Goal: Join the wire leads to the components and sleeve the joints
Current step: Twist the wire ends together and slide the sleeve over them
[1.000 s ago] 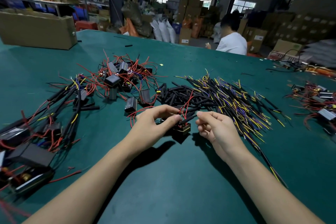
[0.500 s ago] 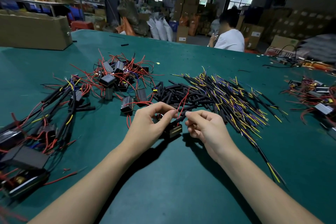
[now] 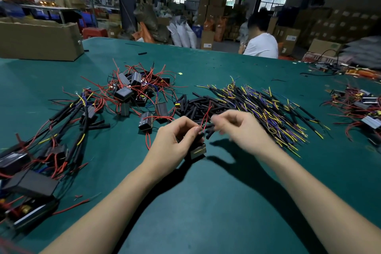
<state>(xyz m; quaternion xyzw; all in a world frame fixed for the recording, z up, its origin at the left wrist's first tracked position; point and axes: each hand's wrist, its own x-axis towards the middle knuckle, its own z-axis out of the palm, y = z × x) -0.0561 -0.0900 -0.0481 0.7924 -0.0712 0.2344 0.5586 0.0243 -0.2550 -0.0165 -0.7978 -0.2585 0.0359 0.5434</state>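
1. Component, a small black box-shaped plastic block with a pale striped face (image 3: 198,150), sits low in the left hand (image 3: 177,146), just above the green felt-covered surface (image 3: 206,202) and on the near side of the heap of short black tubing sleeves (image 3: 198,107).
2. Its thin red insulated wire lead (image 3: 206,115) rises from the left thumb and forefinger, which pinch it close to the block.
3. Right hand (image 3: 245,132) is blurred, beside the lead on the side away from the left hand; its fingers look curled, but whether they hold a sleeve I cannot tell.
4. Handling, as a judgement: the block looks light and rigid, safe to cradle by its flat sides; the lead is limp and springy, so it should be taken near its bare tip to steer it.
5. Sleeves look soft, light and apt to roll; pinch one mid-length.
6. Beyond and to the right of the sleeve heap lie the yellow, purple and black cut wires (image 3: 268,109), thin and easily tangled.
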